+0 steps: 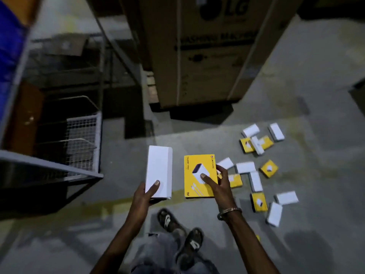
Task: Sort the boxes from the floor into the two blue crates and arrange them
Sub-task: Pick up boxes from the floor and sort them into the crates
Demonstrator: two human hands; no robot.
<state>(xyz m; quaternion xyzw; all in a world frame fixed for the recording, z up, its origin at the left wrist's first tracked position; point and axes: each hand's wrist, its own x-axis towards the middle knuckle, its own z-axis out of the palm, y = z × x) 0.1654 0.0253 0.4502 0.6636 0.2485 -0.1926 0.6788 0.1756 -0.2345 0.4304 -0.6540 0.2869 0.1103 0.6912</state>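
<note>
My left hand [145, 195] grips a plain white box [159, 169] by its near end, thumb on top. My right hand [218, 185] holds a yellow box [196, 171] printed with a charger picture, thumb pressed on its face. Both boxes are held above the floor in the middle of the view. Several more white and yellow boxes [256, 169] lie scattered on the grey floor to the right. A blue shape [9, 42] at the far left edge may be a crate; it is blurred.
A metal rack [51, 167] with a wire-mesh panel [82, 135] stands at the left. A tall brown cardboard carton [207, 56] rises straight ahead. My sandalled feet [181, 232] are on the floor below the hands.
</note>
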